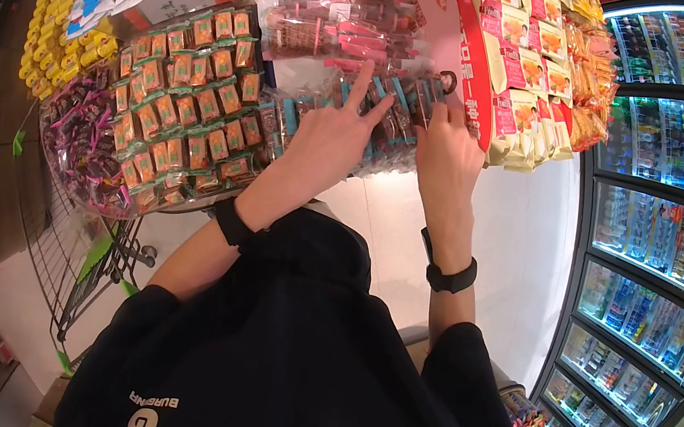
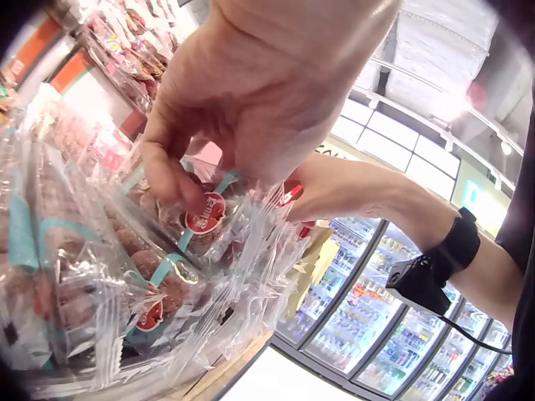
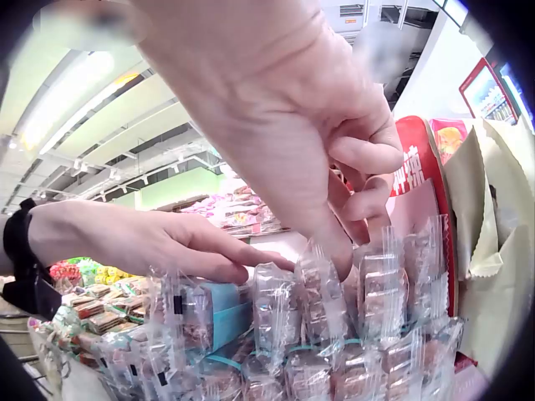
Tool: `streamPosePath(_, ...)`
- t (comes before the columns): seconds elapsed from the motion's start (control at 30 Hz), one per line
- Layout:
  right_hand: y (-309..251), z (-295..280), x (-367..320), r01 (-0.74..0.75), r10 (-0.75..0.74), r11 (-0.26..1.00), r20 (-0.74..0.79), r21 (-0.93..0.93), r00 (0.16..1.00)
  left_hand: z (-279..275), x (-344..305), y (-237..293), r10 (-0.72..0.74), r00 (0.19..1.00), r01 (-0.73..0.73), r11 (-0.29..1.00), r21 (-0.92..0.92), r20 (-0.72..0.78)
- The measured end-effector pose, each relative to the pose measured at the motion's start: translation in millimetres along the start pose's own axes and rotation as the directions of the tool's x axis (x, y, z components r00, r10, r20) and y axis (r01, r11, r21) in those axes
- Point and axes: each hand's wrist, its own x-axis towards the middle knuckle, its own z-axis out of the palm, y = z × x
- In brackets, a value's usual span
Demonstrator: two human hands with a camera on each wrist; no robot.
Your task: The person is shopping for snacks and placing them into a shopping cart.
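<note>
Clear plastic snack packets (image 1: 393, 123) with light-blue strips stand in a row in front of me, reddish-brown pieces inside. My left hand (image 1: 332, 135) lies over the row's middle, index finger stretched forward and fingertips on the wrappers. In the left wrist view, its fingers touch a packet with a round red label (image 2: 205, 215). My right hand (image 1: 448, 163) is at the row's right end, beside the red display panel. Its fingers curl and its thumb reaches down among the packet tops (image 3: 322, 292), pinching one packet; the fingertips are partly hidden.
Left of the row lie orange-brown snack packs (image 1: 190, 93) and purple-wrapped sweets (image 1: 92, 140). Pink-labelled packs (image 1: 346, 29) sit behind. A red display panel (image 1: 470, 45) divides off cream pouches (image 1: 525, 90). A shopping cart (image 1: 81, 260) stands lower left; drink coolers (image 1: 669, 232) line the right.
</note>
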Motion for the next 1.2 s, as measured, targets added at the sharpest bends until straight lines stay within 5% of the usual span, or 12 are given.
streamPosePath(0.13,-1.1,-6.2,6.0,0.007,-0.006,1.0,0.183,-0.007,0.983,3.7,-0.3,-3.3,0.049,0.998,-0.05,0.998,-0.032,-0.025)
streamPosePath(0.23,0.6,-8.3,10.7,-0.006,0.002,1.0,0.128,0.028,0.992,2.9,1.5,-2.3,0.028,1.0,-0.028,0.999,-0.027,0.007)
streamPosePath(0.33,6.4,-31.8,9.1,0.051,-0.032,0.989,-0.132,0.138,0.991,-1.7,2.5,1.7,-0.014,0.998,0.016,0.999,-0.029,0.062)
streamPosePath(0.37,7.0,-47.4,9.6,-0.005,0.028,0.959,-0.075,0.284,0.997,1.3,1.2,-0.2,-0.012,0.999,0.014,0.999,-0.051,0.038)
streamPosePath(0.53,10.3,-95.0,14.1,-0.174,0.122,0.502,0.13,0.847,0.984,-2.6,1.0,1.8,-0.019,0.999,0.021,0.999,-0.046,0.049)
streamPosePath(0.63,5.2,-104.5,11.0,-0.222,0.063,0.26,0.213,0.94,0.975,3.2,0.9,-0.1,-0.015,0.998,0.014,1.0,0.019,0.053)
streamPosePath(0.73,7.8,-105.8,10.0,-0.195,-0.016,0.171,0.201,0.966,0.979,2.5,3.7,1.9,-0.072,0.98,0.069,0.997,0.023,0.186)
streamPosePath(1.03,6.5,-118.2,9.5,-0.153,-0.086,0.07,0.159,0.986,0.983,-1.8,4.9,1.6,-0.081,0.967,0.082,0.997,0.003,0.242)
streamPosePath(1.2,2.6,-120.7,8.2,-0.117,-0.059,0.127,0.126,0.985,0.99,4.0,4.9,-1.2,-0.067,0.966,0.067,0.998,0.007,0.25)
